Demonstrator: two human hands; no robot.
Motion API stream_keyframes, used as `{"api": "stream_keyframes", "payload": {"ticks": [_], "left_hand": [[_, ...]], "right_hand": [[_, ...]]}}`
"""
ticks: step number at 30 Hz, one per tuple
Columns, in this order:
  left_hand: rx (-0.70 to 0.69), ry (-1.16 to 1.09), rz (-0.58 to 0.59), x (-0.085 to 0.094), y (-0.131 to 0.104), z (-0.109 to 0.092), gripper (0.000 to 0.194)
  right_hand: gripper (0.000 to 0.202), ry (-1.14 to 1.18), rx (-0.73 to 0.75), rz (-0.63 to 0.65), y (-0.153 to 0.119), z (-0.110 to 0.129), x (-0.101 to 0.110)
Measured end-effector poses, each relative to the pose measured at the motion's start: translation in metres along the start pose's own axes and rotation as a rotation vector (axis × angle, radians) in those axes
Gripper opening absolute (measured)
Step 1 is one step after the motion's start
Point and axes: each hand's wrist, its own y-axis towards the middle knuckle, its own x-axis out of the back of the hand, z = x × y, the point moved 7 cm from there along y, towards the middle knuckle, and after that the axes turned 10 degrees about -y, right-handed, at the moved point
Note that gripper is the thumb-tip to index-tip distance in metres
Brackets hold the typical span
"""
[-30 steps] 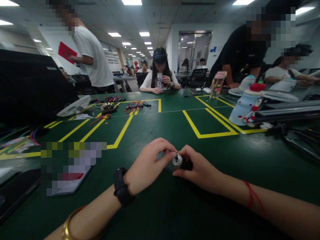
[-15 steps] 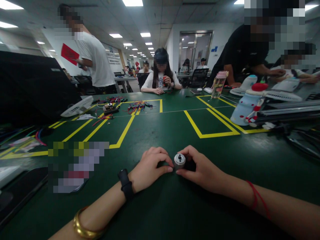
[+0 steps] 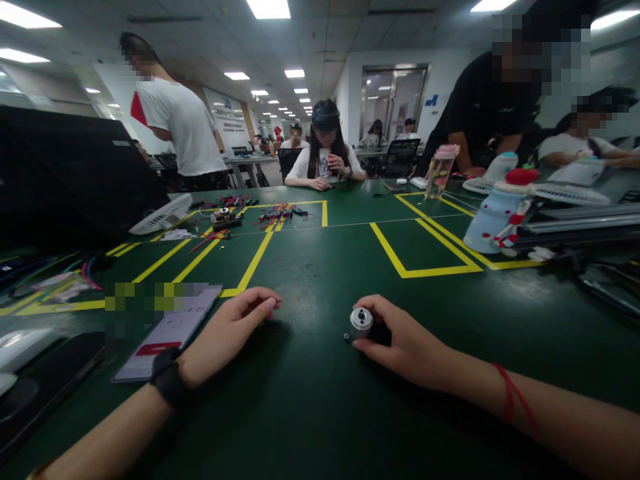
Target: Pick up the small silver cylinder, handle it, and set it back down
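My right hand (image 3: 393, 337) grips a short silver metal cylinder (image 3: 361, 325) between thumb and fingers. The cylinder stands upright on the green table, and its top face has a dark centre hole and smaller holes. A tiny dark ring-like piece (image 3: 346, 337) lies just left of it, near my right thumb. My left hand (image 3: 235, 330), wearing a black wristband, hovers well to the left with fingers loosely curled and the thumb near the index finger. Nothing is visible in it. Close to that wrist lies a phone (image 3: 165, 333) with a lit screen.
Bundles of coloured wires (image 3: 283, 215) and a small motor-like part (image 3: 220, 215) lie further back. A white fan (image 3: 163, 213) and a black monitor (image 3: 65, 160) stand left. On the right are a blue bottle (image 3: 493, 220), a clear bottle (image 3: 441, 170) and metal rails (image 3: 585, 223). A person sits opposite.
My left hand has moved left, away from the cylinder toward the phone. The tiny piece now shows beside the cylinder. My right hand keeps its grip.
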Motion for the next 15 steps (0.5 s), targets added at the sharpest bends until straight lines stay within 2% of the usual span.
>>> {"api": "stream_keyframes", "payload": {"ticks": [2, 4, 8, 12, 15], "left_hand": [[0.025, -0.051, -0.054, 0.01, -0.005, 0.013, 0.027], [0.029, -0.073, -0.076, 0.013, -0.008, 0.021, 0.027], [0.012, -0.064, -0.108, 0.01, -0.012, 0.023, 0.026], [0.0, -0.085, -0.099, 0.008, -0.013, 0.022, 0.026], [0.001, -0.115, -0.103, 0.009, -0.012, 0.024, 0.025]], "right_hand": [[0.045, -0.012, 0.011, -0.007, 0.0, 0.001, 0.0], [0.046, -0.016, 0.021, -0.009, 0.0, 0.002, -0.001], [0.045, -0.022, -0.013, -0.063, -0.002, -0.005, 0.011], [0.055, -0.106, -0.165, -0.215, -0.016, -0.036, 0.056], [0.06, -0.256, -0.383, -0.334, -0.046, -0.082, 0.108]]}}
